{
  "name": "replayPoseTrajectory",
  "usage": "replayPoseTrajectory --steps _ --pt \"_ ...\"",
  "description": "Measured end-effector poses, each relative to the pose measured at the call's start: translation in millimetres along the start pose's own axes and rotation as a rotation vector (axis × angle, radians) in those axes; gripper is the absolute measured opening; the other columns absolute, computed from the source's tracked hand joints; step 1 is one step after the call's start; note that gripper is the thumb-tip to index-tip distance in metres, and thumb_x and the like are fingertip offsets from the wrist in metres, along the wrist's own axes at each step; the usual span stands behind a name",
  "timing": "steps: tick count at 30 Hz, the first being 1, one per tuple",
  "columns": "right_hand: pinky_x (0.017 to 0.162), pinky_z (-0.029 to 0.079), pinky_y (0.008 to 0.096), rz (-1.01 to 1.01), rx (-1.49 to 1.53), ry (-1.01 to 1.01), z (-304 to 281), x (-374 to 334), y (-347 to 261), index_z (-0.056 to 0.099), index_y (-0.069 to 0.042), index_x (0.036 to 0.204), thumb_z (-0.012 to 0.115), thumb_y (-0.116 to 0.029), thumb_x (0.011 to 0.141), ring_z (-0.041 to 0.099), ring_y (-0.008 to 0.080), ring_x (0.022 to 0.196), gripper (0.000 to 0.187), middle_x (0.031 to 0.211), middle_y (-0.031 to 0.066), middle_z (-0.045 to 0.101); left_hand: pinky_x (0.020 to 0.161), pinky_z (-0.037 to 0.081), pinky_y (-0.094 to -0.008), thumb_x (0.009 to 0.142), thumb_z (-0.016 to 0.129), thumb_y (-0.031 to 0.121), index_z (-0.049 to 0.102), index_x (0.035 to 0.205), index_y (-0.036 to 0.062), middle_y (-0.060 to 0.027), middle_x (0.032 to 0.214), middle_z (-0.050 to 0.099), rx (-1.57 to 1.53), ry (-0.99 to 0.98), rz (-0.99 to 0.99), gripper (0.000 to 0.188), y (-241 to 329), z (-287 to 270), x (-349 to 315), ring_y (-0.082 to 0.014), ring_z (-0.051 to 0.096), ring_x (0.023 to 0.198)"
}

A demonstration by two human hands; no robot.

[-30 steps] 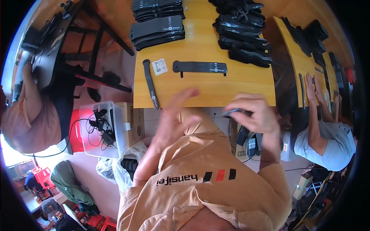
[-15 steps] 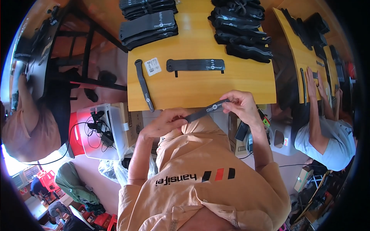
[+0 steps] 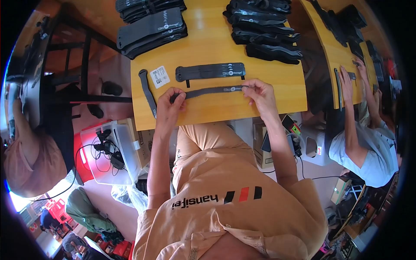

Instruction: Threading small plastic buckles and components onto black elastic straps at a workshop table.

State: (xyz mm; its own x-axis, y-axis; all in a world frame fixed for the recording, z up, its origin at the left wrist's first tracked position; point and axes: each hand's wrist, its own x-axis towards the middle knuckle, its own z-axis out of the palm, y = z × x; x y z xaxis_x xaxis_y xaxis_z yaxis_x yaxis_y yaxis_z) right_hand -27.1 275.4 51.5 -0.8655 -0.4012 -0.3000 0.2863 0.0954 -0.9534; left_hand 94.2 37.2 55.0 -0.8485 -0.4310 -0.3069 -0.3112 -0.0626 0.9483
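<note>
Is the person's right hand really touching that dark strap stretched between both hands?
Touching. The head view shows the right hand pinching the dark strap at its right end, thumb and fingers closed on it with no gap.

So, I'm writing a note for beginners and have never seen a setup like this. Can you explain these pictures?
There is no machine here, just a person's bare hands. The view comes from a wide fisheye camera worn on the person's head and looking down, so straight edges bend near the rim.

The left hand and right hand hold a narrow dark strap between them, one near each end. Beyond it on the yellow table lies a wider dark strap. To the left are a white label and another narrow strap. Farther back sit a left pile and a right pile of dark pieces.
</note>
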Motion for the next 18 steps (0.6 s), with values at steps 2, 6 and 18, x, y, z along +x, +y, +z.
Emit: replayPoseTrajectory --steps 2,6,18 --pt "0.045 0.034 0.0166 -0.102 -0.062 0.032 1 10 1 0.065 -0.001 0.089 0.063 -0.002 0.080 0.046 0.0027 0.053 0.009 0.065 -0.0025 0.054 0.056 0.042 -0.0208 0.086 0.056 0.010 0.057 0.085 0.0006 0.0004 0.063 0.051 0.020 0.012 0.030 0.010 -7 -2 12 -0.0065 0.049 0.060" --pt "0.044 0.032 0.0163 -0.109 -0.016 0.018 0 26 4 0.066 -0.002 0.089 0.063 -0.004 0.082 0.042 0.0035 0.052 0.008 0.064 -0.0026 0.052 0.058 0.043 -0.0234 0.083 0.060 0.011 0.059 0.084 -0.0028 -0.0026 0.065 0.056 0.320 0.138 0.128 0.014 0 2 27 -0.0096 0.052 0.060" --pt "0.054 0.042 0.0195 -0.259 -0.250 0.220 -3 49 28 0.065 0.001 0.085 0.065 0.000 0.077 0.049 0.0047 0.058 0.008 0.066 -0.0012 0.058 0.063 0.047 -0.0280 0.080 0.065 0.011 0.060 0.086 -0.0040 -0.0122 0.072 0.064 0.398 0.288 0.260 0.017 -11 12 51 -0.0181 0.061 0.065"
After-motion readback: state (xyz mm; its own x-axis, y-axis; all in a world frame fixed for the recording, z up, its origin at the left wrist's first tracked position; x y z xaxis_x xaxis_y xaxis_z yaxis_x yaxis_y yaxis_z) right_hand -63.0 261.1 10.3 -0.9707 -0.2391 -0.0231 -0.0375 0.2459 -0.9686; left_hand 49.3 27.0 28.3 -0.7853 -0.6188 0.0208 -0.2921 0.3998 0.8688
